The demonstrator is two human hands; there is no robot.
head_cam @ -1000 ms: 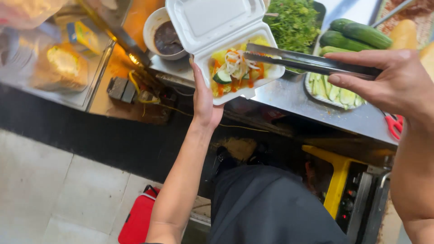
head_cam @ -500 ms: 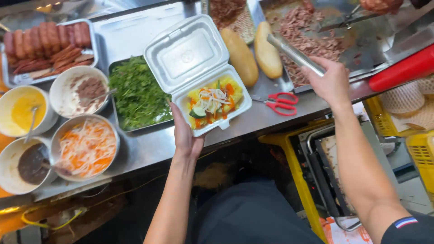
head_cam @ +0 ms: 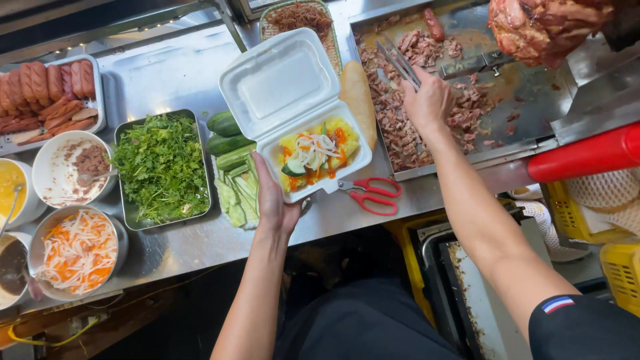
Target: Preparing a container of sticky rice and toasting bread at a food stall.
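My left hand (head_cam: 275, 200) holds an open white foam box (head_cam: 293, 100) from below; its tray holds yellow food, shredded vegetables and a cucumber slice. My right hand (head_cam: 430, 100) grips metal tongs (head_cam: 399, 61) over a steel tray of chopped brown meat (head_cam: 400, 127). A baguette (head_cam: 358, 100) lies between the box and the meat tray.
Red scissors (head_cam: 370, 192) lie on the steel counter near the box. Left of it are cucumbers (head_cam: 227, 133), a herb tray (head_cam: 163, 167), bowls of pickled carrot (head_cam: 79, 252) and pâté (head_cam: 73, 167), and sausages (head_cam: 50, 93). A big meat spit (head_cam: 543, 27) hangs at top right.
The view has shifted right along the counter. My right hand carried the tongs over to the meat tray, while my left hand kept holding the foam box.
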